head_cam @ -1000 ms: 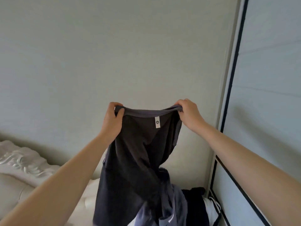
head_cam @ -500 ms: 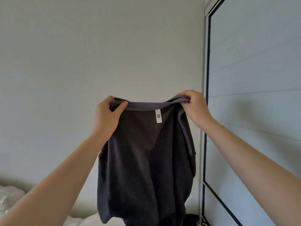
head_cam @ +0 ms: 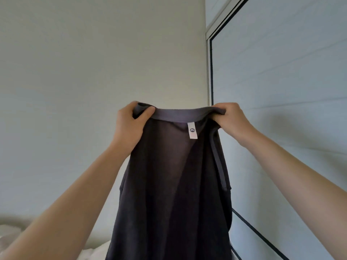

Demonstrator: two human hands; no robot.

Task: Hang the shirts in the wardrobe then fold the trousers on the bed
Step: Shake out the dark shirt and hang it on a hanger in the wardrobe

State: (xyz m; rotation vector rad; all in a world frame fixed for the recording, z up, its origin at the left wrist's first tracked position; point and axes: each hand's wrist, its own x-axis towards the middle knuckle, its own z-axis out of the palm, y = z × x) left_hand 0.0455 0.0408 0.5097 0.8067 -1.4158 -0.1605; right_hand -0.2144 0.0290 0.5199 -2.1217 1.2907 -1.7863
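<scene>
Only one label shows: a small white tag sewn under the waistband of the dark trousers, at the frame's centre. It bears a dark round mark, and its lettering is too small to read.

The dark grey trousers are held up and hang straight down. Their white tag sits at 12 o'clock.

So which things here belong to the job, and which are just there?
In the job: dark grey garment, gripped at its band by the left hand and right hand; wardrobe door; bedding at lower left.
Just there: plain wall.
</scene>
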